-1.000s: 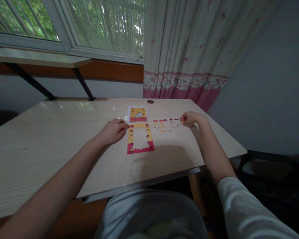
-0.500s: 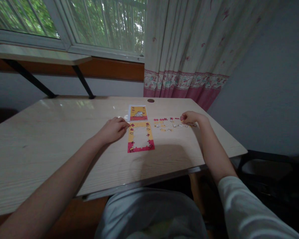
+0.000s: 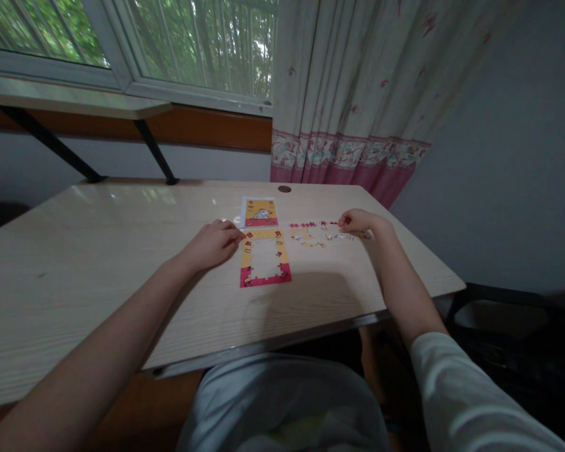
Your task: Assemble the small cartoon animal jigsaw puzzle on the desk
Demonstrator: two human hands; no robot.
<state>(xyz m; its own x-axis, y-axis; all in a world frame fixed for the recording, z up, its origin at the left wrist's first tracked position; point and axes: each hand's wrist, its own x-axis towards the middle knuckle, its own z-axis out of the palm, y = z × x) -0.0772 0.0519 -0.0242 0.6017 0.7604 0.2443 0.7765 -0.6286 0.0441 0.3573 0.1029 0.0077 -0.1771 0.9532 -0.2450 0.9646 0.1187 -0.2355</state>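
Observation:
A jigsaw puzzle border (image 3: pixel 266 282) in yellow and red lies on the table, its middle unfilled. My left hand (image 3: pixel 216 243) rests at its upper left edge, index finger stretched to touch it and the other fingers loosely bent. Just beyond the border lies a reference picture (image 3: pixel 262 213) of a white animal on yellow and red. To the right, loose jigsaw pieces (image 3: pixel 306 225) are spread in rows, red at the back, yellow and white nearer. My right hand (image 3: pixel 356 220) is at the right end of the red row, fingertips pinched on a puzzle piece that they mostly hide.
The pale wooden table (image 3: pixel 122 251) has a round cable hole (image 3: pixel 284 189) near its back edge. A raised shelf (image 3: pixel 75 100) on black struts stands at the back left. Behind are a window and a floral curtain (image 3: pixel 348 150). A dark chair (image 3: pixel 503 301) is at the right.
My right hand has shifted very slightly left along the red row, fingertips still together. My left hand stays at the border's edge. The view has tilted a little.

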